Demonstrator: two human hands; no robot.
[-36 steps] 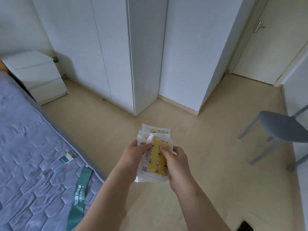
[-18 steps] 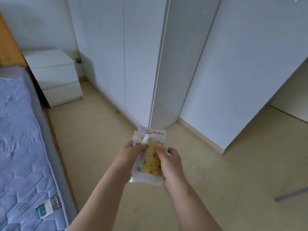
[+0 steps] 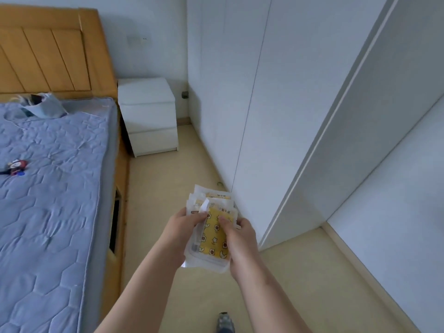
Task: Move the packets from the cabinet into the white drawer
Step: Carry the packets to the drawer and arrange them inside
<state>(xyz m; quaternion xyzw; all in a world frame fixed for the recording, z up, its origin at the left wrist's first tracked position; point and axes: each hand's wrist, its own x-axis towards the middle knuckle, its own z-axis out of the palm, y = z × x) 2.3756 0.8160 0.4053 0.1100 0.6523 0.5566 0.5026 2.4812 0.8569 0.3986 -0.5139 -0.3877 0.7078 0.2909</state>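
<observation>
Between a bed and a run of tall white cabinet doors (image 3: 228, 92), a person is holding a fanned stack of clear plastic packets (image 3: 213, 236) in both hands above the pale beige floor (image 3: 168, 188). The left hand (image 3: 185, 227) is grasping the stack's left edge, with its thumb pressing down near the top packet's upper left corner. The right hand (image 3: 242, 239) is grasping the right edge, its thumb lying across the yellow patterned face of the top packet. More packets are fanning out behind, their white upper edges showing past the fingertips.

The packets are hanging in mid-air, well apart from the low white two-drawer nightstand (image 3: 149, 116). It is standing at the far end of the floor, between the bed's orange-brown wooden headboard (image 3: 48, 56) and the cabinet doors, and both of its drawer fronts are sitting closed.

Along the left side, a blue quilted mattress (image 3: 48, 200) is filling the bed frame. A small red and dark toy (image 3: 15, 167) is lying near the mattress's left edge, and a crumpled blue cloth (image 3: 45, 108) is resting at its head end, against the headboard. At the bottom edge of the view, the toe of a grey shoe (image 3: 224, 323) is showing on the floor between the person's forearms.
</observation>
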